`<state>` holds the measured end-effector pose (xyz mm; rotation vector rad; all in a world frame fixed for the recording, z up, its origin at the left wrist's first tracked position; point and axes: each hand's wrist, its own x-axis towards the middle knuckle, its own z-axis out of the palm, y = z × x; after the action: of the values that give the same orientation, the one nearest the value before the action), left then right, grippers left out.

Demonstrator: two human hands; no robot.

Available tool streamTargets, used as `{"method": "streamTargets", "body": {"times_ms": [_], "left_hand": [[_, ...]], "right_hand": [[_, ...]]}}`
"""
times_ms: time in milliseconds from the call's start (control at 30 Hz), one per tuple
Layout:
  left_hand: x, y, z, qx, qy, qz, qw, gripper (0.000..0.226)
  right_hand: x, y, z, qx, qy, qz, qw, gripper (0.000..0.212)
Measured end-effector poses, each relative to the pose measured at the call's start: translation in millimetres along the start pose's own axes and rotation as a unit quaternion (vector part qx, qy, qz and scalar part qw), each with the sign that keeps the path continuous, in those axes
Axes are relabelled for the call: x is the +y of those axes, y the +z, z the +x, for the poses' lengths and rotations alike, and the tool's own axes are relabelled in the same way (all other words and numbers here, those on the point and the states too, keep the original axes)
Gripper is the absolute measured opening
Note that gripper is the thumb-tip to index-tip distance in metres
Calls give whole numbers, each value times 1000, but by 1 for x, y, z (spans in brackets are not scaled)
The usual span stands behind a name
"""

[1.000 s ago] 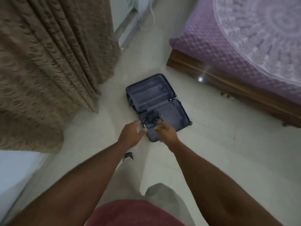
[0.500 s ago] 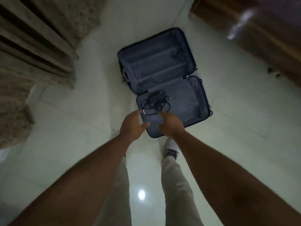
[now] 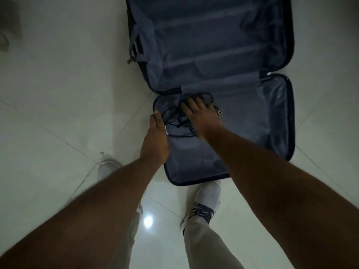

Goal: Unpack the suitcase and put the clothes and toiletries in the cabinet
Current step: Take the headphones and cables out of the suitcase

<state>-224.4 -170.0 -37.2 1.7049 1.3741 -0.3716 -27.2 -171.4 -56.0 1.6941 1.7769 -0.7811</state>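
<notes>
A dark blue suitcase (image 3: 275, 117) lies open flat on the floor, both lined halves showing. In the near half's far left corner sits a tangle of black cable (image 3: 175, 121) with a small metal plug end (image 3: 218, 111). My right hand (image 3: 202, 117) lies on top of the tangle, fingers spread over the loops. My left hand (image 3: 156, 138) is at the suitcase's left rim beside the cable, fingertips touching the edge. Whether either hand grips the cable is not plain.
Pale glossy floor tiles (image 3: 58, 113) surround the suitcase. My two feet in white socks (image 3: 208, 195) stand at the near rim of the suitcase. A blurred brown curtain edge (image 3: 7, 26) shows at the far left.
I have bent down close to the suitcase. Both hands moved forward from the near rim; the right one now lies on the cable tangle and the left one reached the rim.
</notes>
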Motion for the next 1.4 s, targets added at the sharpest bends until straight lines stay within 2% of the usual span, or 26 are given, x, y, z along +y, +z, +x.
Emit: {"method": "streamTargets", "body": {"times_ms": [133, 200, 267, 367, 400, 433, 500, 567, 667, 767, 867, 1067, 1167, 1233, 1333, 1400], "left_hand": [[-14, 12, 4, 20, 11, -22, 1000, 108], [-16, 13, 5, 22, 18, -27, 999, 108], [-14, 11, 4, 16, 17, -29, 999, 105], [-11, 8, 3, 11, 6, -24, 1000, 104], [-12, 9, 3, 9, 6, -23, 1000, 104], [-12, 9, 3, 8, 6, -24, 1000, 105], [-14, 11, 4, 9, 7, -15, 1000, 107], [-15, 12, 5, 9, 8, -14, 1000, 108], [-15, 14, 6, 15, 7, -13, 1000, 111], [-15, 17, 6, 25, 5, -14, 1000, 113], [-15, 18, 6, 32, -2, -12, 999, 115], [-14, 15, 5, 35, 1, -11, 999, 110], [-13, 9, 0, 27, 3, -53, 998, 92], [-9, -1, -9, 13, -23, -92, 995, 80], [5, -23, -37, -5, -57, -92, 994, 96], [23, -45, -67, 4, -63, -142, 988, 85]], "right_hand": [[-8, 21, 20, 5, 37, -20, 999, 145], [-12, 31, 25, 19, 62, -23, 998, 147], [-14, 39, 26, 31, 73, -25, 996, 132], [-18, 52, 21, 78, 95, -1, 992, 98], [-19, 56, 19, 79, 112, 23, 990, 96], [-20, 59, 17, 67, 130, 54, 988, 102], [-22, 63, 13, 14, 149, 111, 983, 130], [-23, 67, 6, -20, 143, 126, 981, 151], [-22, 78, -7, -26, 124, 65, 990, 159], [-23, 92, -14, 6, 129, 33, 991, 142], [-28, 100, -15, 25, 139, 71, 987, 120], [-33, 92, -11, 6, 146, 162, 976, 76], [-30, 76, -16, 2, 190, 272, 943, 70], [-28, 59, -28, 18, 216, 386, 897, 68], [-29, 21, -62, 45, 228, 527, 818, 67], [-30, -11, -93, 56, 224, 598, 768, 63]]}}
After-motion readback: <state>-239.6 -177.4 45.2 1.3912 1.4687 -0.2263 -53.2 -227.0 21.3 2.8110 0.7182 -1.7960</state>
